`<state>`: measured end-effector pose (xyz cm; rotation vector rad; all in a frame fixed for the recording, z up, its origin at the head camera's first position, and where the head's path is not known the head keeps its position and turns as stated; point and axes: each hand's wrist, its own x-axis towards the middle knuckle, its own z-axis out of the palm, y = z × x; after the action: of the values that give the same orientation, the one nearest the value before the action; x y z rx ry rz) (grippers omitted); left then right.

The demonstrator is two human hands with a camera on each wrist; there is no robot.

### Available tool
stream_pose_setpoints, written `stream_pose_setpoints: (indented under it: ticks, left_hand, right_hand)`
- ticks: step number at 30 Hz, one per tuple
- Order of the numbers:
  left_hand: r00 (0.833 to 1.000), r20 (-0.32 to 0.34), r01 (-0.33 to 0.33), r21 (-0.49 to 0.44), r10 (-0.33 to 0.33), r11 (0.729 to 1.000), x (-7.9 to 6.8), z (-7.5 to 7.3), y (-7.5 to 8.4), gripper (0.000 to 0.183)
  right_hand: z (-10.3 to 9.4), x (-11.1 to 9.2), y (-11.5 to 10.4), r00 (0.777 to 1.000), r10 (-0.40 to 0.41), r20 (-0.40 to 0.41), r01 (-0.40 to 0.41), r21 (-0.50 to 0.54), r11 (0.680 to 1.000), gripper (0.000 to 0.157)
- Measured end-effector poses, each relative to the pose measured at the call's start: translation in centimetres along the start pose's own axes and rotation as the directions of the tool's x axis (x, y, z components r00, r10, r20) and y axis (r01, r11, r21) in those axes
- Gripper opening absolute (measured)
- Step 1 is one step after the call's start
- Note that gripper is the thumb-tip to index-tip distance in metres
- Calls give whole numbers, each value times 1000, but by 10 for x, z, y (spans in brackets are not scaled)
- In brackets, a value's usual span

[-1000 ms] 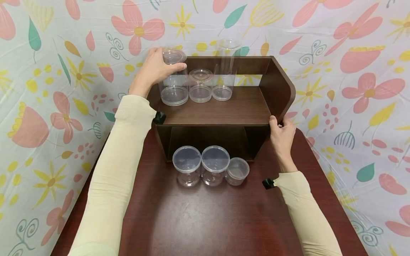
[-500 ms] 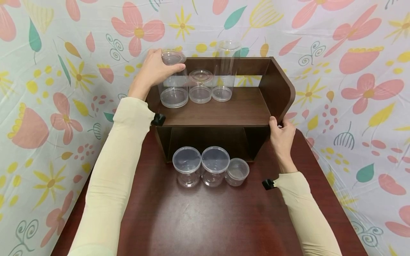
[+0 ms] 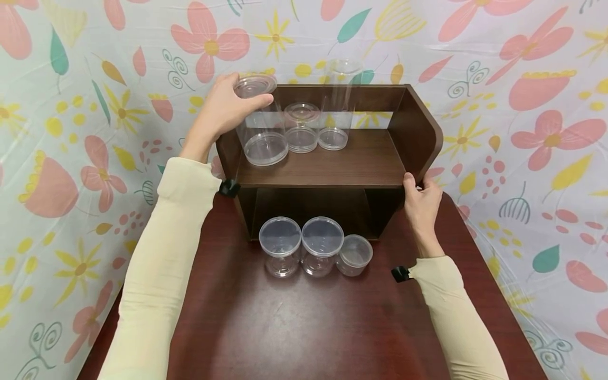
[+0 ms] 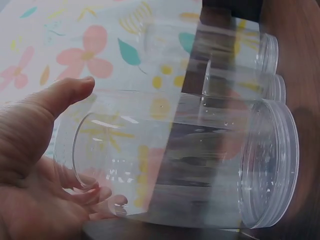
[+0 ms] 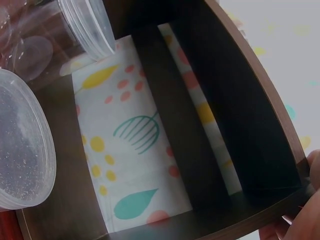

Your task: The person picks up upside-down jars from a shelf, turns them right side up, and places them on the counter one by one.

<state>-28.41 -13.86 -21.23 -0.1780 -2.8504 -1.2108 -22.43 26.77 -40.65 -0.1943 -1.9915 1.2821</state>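
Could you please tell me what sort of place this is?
Perhaps a small staged workspace: a floral cloth hangs around a reddish-brown table bearing a dark brown shelf unit and clear jars.

Brown shelf (image 3: 370,166), cream sleeves (image 3: 159,269), pink-flowered white cloth (image 3: 304,31)

On the upper board (image 3: 366,163) of the shelf (image 3: 423,134), a middle jar (image 3: 302,128) is placed between a left jar (image 3: 263,126) and a right jar (image 3: 333,139). Before it, on the table (image 3: 294,332), two front jars (image 3: 280,237) are set left of a cup (image 3: 354,255).
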Motion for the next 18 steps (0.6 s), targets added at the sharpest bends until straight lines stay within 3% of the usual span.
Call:
stream_pose_setpoints:
  ticks: [6,11,13,15,18]
  left_hand:
    - [999,-28,-48,-161,44,986,-18,-1,-1,94]
    - [999,-29,-49,-238,43,970,-35,-1,-3,100]
    - [997,-52,-60,-263,48,963,-41,0,-4,94]
    - [994,-93,-88,-280,64,956,-46,3,-4,75]
    - [989,-130,-107,-298,70,949,-55,6,-3,72]
  right_hand:
    - [1,-1,3,1000,-12,0,12,-16,1000,31]
    - [0,-1,3,1000,-17,6,17,-12,1000,31]
    - [0,-1,3,1000,-11,10,11,-13,1000,31]
    - [0,-2,2,1000,-3,17,3,-15,1000,31]
    - [-1,-1,1,999,23,34,-23,-5,1000,29]
